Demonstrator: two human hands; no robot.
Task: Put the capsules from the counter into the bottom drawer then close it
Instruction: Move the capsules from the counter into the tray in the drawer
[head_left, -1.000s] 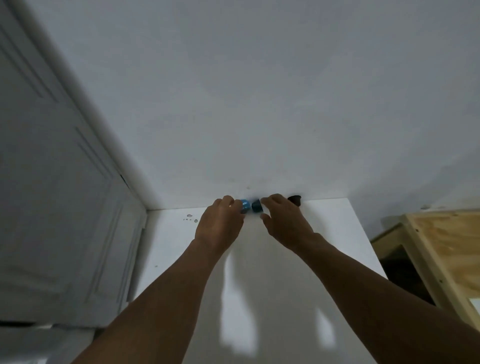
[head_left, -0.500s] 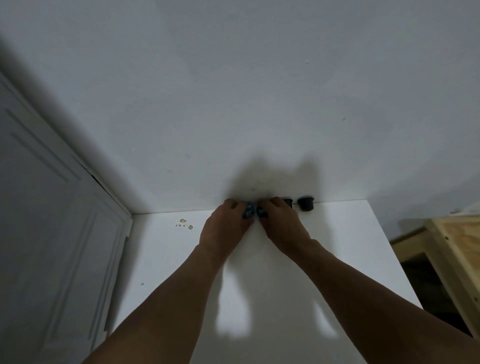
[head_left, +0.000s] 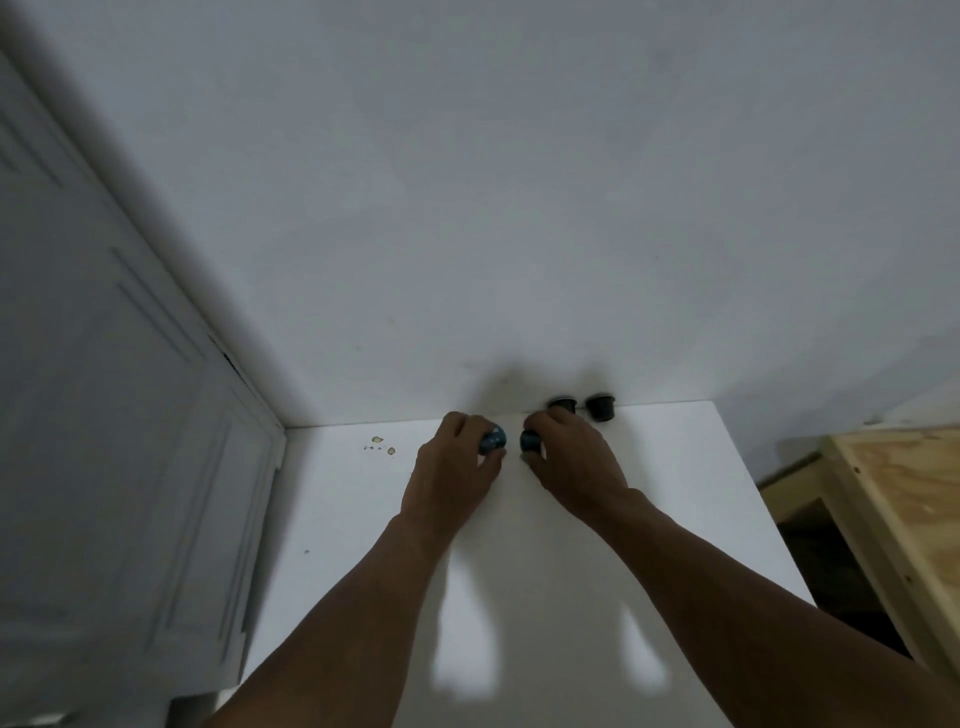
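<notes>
On the white counter (head_left: 519, 571), near the back wall, my left hand (head_left: 453, 470) pinches a blue capsule (head_left: 492, 439) between its fingertips. My right hand (head_left: 574, 460) pinches a second blue capsule (head_left: 529, 440) just beside it. Two black capsules stand upright at the wall edge: one (head_left: 562, 403) right behind my right fingers, the other (head_left: 601, 406) a little further right. No drawer is in view.
A white panelled door (head_left: 130, 467) stands at the counter's left side. A light wooden unit (head_left: 893, 509) sits lower on the right, with a dark gap beside the counter. Small brown specks (head_left: 382, 446) mark the counter's back left.
Both hands have closed on the blue capsules and drawn back a little from the wall, apart from each other. The second black capsule has come into view behind my right hand.
</notes>
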